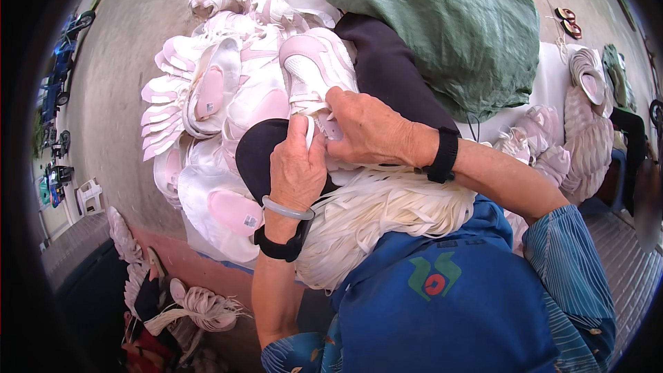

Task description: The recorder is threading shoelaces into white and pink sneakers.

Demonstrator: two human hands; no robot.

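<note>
A white and pale-pink sneaker (314,62) lies toe away from me, in front of my hands. White shoelace (310,131) sticks up between the thumb and fingers of my left hand (297,173), which is closed on it beside the shoe's opening. My right hand (376,128) grips the sneaker's lacing area from the right, its fingers bent over the eyelet edge; whether lace is also in them is hidden. Under both hands runs a black padded piece (259,155). A thick bundle of cream-white laces (387,211) lies just below them, against my blue apron (442,304).
Similar shoe uppers (214,90) are heaped to the left. A green cloth bag (442,27) sits at the far right, with more stacked uppers (587,128) beyond. Lower left, uppers with hanging laces (207,309) lie near the floor. Sandals (568,21) rest on the ground farther off.
</note>
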